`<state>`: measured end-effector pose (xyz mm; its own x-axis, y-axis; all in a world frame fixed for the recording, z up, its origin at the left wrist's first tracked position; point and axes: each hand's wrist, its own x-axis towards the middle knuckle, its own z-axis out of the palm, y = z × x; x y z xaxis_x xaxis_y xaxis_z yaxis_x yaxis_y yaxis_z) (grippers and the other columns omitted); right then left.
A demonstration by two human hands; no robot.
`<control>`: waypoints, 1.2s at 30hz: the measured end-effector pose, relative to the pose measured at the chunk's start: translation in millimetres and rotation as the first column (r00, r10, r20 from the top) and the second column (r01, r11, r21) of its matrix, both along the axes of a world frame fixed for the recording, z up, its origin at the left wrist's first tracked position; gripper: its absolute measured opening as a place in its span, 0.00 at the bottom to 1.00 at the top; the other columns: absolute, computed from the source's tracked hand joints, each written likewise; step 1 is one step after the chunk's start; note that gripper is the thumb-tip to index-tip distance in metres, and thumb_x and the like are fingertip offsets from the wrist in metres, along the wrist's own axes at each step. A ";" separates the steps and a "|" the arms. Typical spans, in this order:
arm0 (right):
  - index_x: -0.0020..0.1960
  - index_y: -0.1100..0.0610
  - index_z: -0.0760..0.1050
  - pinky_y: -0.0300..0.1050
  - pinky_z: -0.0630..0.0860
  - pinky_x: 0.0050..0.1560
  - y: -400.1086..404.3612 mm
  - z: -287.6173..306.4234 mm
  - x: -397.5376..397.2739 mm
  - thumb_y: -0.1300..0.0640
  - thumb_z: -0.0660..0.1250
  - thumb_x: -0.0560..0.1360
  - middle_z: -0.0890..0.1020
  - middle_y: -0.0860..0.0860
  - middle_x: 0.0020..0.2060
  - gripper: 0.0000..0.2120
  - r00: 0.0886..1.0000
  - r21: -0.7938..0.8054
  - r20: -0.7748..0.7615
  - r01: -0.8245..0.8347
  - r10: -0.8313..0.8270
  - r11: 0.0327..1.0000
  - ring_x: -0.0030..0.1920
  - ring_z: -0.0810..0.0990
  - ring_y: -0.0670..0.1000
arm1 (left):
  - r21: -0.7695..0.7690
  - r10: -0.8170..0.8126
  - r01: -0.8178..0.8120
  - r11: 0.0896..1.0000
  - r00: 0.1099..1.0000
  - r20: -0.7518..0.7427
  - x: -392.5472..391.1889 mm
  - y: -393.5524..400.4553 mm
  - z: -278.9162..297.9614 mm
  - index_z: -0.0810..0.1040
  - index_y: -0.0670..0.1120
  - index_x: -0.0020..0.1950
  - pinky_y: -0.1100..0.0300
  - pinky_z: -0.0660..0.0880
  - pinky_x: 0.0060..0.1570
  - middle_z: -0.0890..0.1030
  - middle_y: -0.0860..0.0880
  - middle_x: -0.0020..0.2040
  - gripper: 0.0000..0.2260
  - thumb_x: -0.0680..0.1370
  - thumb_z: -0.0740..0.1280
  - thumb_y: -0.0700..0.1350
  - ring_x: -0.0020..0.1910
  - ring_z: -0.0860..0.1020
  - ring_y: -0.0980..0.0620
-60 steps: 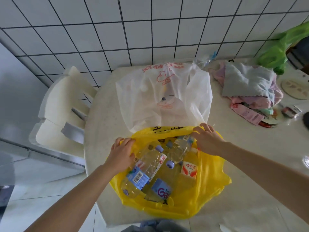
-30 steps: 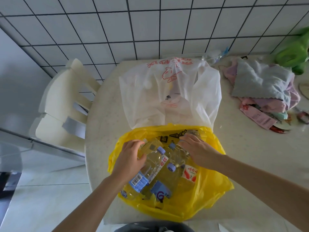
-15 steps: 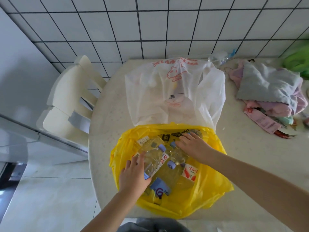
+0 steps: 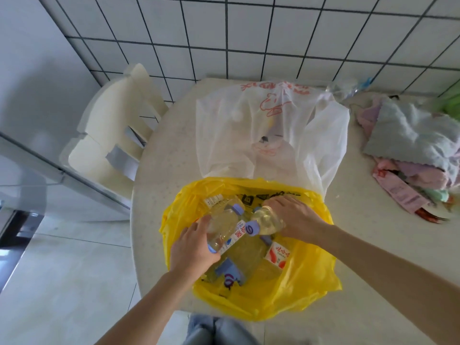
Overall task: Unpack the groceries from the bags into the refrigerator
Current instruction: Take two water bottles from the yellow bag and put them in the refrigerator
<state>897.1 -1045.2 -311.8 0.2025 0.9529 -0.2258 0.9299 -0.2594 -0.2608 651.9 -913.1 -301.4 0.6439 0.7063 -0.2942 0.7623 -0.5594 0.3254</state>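
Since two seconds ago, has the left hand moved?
Yes. The left hand came off the yellow bag rim, toward the bag's near side, and grips a bottle.

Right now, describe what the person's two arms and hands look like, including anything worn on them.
Both arms are bare from the frame edge down to the hands: no sleeves, gloves, watch, bracelets or rings show on the left hand or right hand. Fingers are bare; any nail detail is too small to tell. Pale blue denim trousers show at the bottom edge.
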 end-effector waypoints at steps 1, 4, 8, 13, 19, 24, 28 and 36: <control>0.69 0.47 0.66 0.45 0.65 0.67 0.3 8.2 -3.7 0.41 0.71 0.70 0.74 0.46 0.64 0.31 0.998 -0.003 -0.049 0.046 -0.046 0.999 0.66 0.72 0.50 | -0.057 0.040 -0.038 0.998 0.998 0.044 -0.9 0.4 3.7 0.61 0.57 0.70 0.57 0.75 0.46 0.77 0.56 0.59 0.39 0.64 0.76 0.59 0.58 0.76 0.51; 0.67 0.43 0.64 0.44 0.71 0.60 -0.2 33.4 -17.3 0.40 0.74 0.66 0.74 0.42 0.59 0.34 0.956 0.034 -0.228 0.198 -0.185 0.980 0.59 0.73 0.48 | -0.279 0.258 -0.198 0.940 0.945 0.200 -5.8 4.4 18.2 0.66 0.55 0.64 0.60 0.75 0.40 0.80 0.55 0.50 0.35 0.62 0.79 0.53 0.49 0.80 0.50; 0.67 0.43 0.63 0.37 0.70 0.50 -0.3 55.8 -38.9 0.48 0.80 0.62 0.73 0.39 0.52 0.39 0.900 0.104 -0.392 0.248 -0.190 0.963 0.52 0.73 0.45 | -0.602 0.550 -0.286 0.745 0.774 0.313 -18.4 18.6 39.4 0.69 0.50 0.54 0.68 0.75 0.33 0.82 0.49 0.47 0.27 0.63 0.81 0.41 0.40 0.82 0.56; 0.66 0.41 0.62 0.36 0.75 0.51 3.3 75.7 -87.3 0.45 0.80 0.61 0.75 0.39 0.55 0.39 0.876 0.148 -0.470 0.199 -0.109 0.969 0.52 0.76 0.43 | -0.794 0.725 -0.212 0.569 0.586 0.362 -54.1 17.9 70.2 0.72 0.48 0.56 0.55 0.80 0.39 0.84 0.45 0.47 0.37 0.52 0.83 0.48 0.42 0.84 0.47; 0.60 0.49 0.64 0.31 0.73 0.45 13.9 84.7 -158.7 0.59 0.83 0.60 0.77 0.44 0.51 0.37 0.659 0.065 -0.740 0.267 -0.133 0.962 0.49 0.77 0.37 | -0.867 0.824 -0.184 0.464 0.450 0.345 -131.0 -8.3 80.6 0.74 0.46 0.55 0.46 0.80 0.44 0.83 0.37 0.48 0.32 0.54 0.79 0.50 0.43 0.83 0.36; 0.63 0.49 0.66 0.46 0.79 0.51 10.7 85.2 -231.6 0.54 0.78 0.59 0.81 0.49 0.53 0.36 0.495 -0.010 -0.861 0.209 -0.114 0.978 0.55 0.81 0.49 | -0.888 0.890 -0.237 0.393 0.340 0.304 -213.4 -42.5 84.2 0.74 0.44 0.57 0.46 0.81 0.44 0.84 0.39 0.48 0.31 0.56 0.78 0.46 0.44 0.84 0.39; 0.66 0.51 0.69 0.47 0.78 0.57 -0.8 89.3 -304.6 0.53 0.73 0.62 0.81 0.47 0.57 0.33 0.455 -0.031 -0.886 0.133 -0.089 0.991 0.60 0.79 0.48 | -0.894 0.931 -0.287 0.345 0.229 0.285 -282.0 -77.5 87.7 0.75 0.46 0.55 0.49 0.80 0.43 0.85 0.41 0.47 0.31 0.55 0.79 0.47 0.43 0.84 0.41; 0.67 0.54 0.70 0.67 0.75 0.59 -41.0 79.4 -452.6 0.55 0.74 0.67 0.81 0.58 0.57 0.30 0.220 -0.245 -0.945 0.019 -0.244 0.969 0.58 0.79 0.65 | -0.891 0.964 -0.370 0.264 0.068 0.258 -428.0 -157.7 86.4 0.74 0.46 0.59 0.48 0.81 0.44 0.84 0.42 0.48 0.30 0.59 0.80 0.45 0.44 0.84 0.41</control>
